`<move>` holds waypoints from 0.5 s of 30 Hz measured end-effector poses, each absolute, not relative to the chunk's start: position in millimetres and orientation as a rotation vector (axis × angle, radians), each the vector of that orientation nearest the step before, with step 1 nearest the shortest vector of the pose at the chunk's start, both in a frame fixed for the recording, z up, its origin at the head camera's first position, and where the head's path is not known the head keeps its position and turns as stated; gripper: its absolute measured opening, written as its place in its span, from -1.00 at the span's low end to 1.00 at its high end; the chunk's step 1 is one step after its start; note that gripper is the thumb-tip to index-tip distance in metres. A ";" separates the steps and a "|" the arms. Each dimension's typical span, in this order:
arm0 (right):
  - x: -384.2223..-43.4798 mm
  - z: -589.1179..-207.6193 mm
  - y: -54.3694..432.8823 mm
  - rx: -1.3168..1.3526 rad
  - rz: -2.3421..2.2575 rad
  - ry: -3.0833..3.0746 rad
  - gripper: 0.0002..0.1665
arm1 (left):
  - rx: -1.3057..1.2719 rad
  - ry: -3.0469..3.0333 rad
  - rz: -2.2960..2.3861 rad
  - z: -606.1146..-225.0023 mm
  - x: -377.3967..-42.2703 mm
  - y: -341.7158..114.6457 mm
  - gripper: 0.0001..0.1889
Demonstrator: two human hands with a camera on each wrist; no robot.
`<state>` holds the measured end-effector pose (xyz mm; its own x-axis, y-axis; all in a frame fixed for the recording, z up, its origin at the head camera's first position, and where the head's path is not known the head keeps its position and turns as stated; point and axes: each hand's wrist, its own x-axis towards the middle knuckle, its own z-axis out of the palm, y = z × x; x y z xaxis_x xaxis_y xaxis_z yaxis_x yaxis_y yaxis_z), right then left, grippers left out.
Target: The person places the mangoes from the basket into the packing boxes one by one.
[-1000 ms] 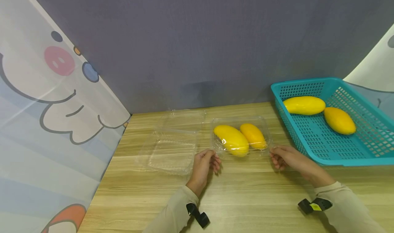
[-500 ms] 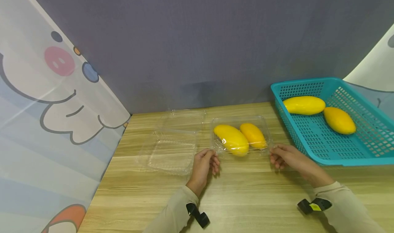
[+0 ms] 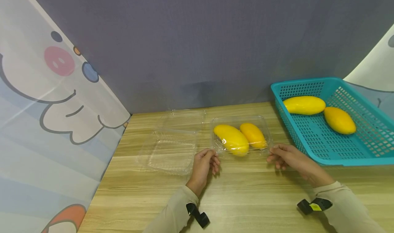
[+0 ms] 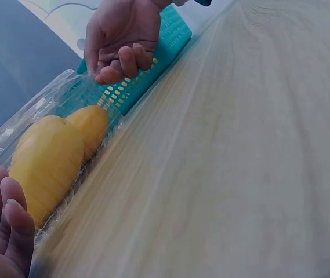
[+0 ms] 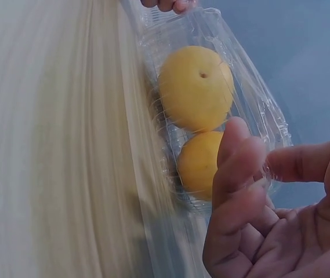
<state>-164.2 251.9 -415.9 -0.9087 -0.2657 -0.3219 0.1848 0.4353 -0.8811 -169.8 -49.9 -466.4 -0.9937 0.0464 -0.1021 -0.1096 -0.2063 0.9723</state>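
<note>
A clear plastic clamshell box (image 3: 238, 119) stands closed on the table with two yellow mangoes inside, a larger mango (image 3: 231, 140) and a smaller mango (image 3: 253, 136). My left hand (image 3: 204, 164) pinches the box's near left corner between thumb and index finger. At the near right corner, my right hand (image 3: 287, 158) does the same; the right wrist view shows its thumb and index finger meeting at the plastic edge, the other fingers loosely bent. In the left wrist view, the left thumb's contact is out of sight.
Left of the box lies a second clear clamshell box (image 3: 173, 154), opened flat. A teal basket (image 3: 354, 162) holding two more mangoes, a long mango (image 3: 304, 105) and a rounder mango (image 3: 339, 120), stands at the right. A grey wall (image 3: 197, 48) rises behind the wooden table (image 3: 246, 198).
The right hand's fingers have shifted slightly left and loosened a little at the corner. The left hand and the boxes stay where they were.
</note>
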 end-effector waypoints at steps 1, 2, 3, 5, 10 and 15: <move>-164.3 -415.9 252.0 -0.071 -1.474 2.280 -0.55 | -0.076 1.910 2.365 -466.3 -169.9 -49.7 -0.70; -164.3 -416.0 252.1 -0.076 -1.474 2.283 -0.56 | -0.076 1.908 2.366 -466.4 -170.1 -49.6 -0.70; -164.3 -416.1 252.2 -0.079 -1.474 2.285 -0.56 | -0.077 1.907 2.366 -466.3 -170.0 -49.6 -0.70; -164.3 -416.5 252.4 -0.087 -1.474 2.290 -0.57 | -0.080 1.904 2.368 -466.4 -170.0 -49.4 -0.71; -164.7 -418.1 254.0 -0.133 -1.488 2.274 -0.59 | -0.086 1.897 2.374 -465.3 -169.2 -49.3 -0.75; -165.2 -419.5 255.5 -0.175 -1.506 2.240 -0.59 | -0.070 1.899 2.379 -464.2 -168.4 -49.7 -0.76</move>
<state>-165.2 255.5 -419.5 -0.8983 -0.3373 -0.2816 0.1336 0.4009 -0.9063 -168.4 -49.7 -464.2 -0.9943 0.0464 -0.0959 -0.1038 -0.2191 0.9702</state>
